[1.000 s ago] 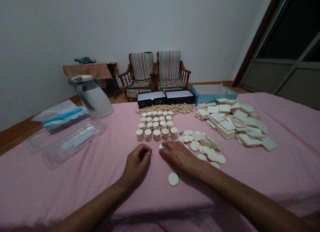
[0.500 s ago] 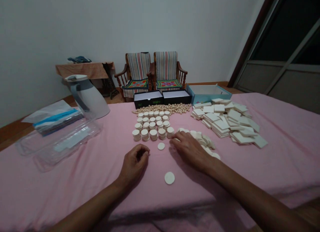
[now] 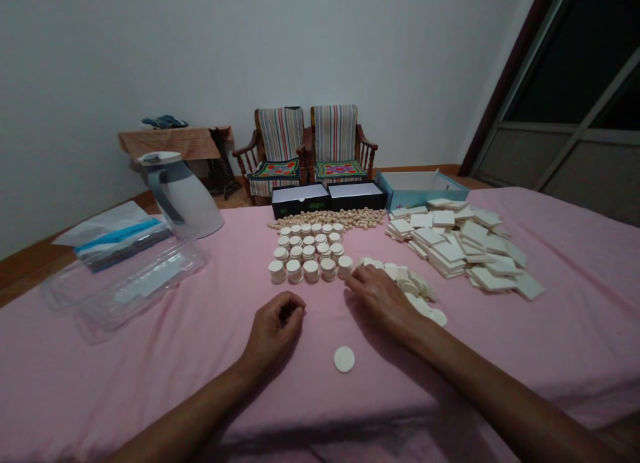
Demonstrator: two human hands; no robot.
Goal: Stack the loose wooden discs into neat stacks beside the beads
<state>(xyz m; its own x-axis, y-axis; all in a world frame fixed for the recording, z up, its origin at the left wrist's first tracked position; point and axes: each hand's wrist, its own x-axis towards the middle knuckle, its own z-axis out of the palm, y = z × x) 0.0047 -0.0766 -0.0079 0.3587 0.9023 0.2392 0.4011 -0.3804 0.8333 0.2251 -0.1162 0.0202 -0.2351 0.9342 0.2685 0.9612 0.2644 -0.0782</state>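
- White discs stand in rows of stacks (image 3: 311,266) in the middle of the pink surface (image 3: 540,336); others lie in a loose pile (image 3: 438,317) to the right.
- One disc that lay on its own between the hands half a second ago has gone from that spot; where it is now cannot be told.
- That leaves one fewer disc lying apart, perhaps lifted or set on a stack, though the fingers hide the answer.
- Another lone disc (image 3: 345,360) lies flat near the front edge, well apart from the stacks, in much the same place as in the earlier views.
- The right hand (image 3: 381,298), palm down with bent fingers, reaches over the left end of the pile; its fingertips are just beside the end stack (image 3: 345,265) of the front row. Whether they touch it or pinch a disc cannot be told.
- The left hand (image 3: 277,323) has hardly shifted. It rests loosely curled, thumb close to forefinger, in front of the stacks; nothing shows in it, but whether the tips meet is unclear.
- Behind the stacks lie the beads (image 3: 325,218), and farther right the square tiles (image 3: 447,251), both seemingly undisturbed.
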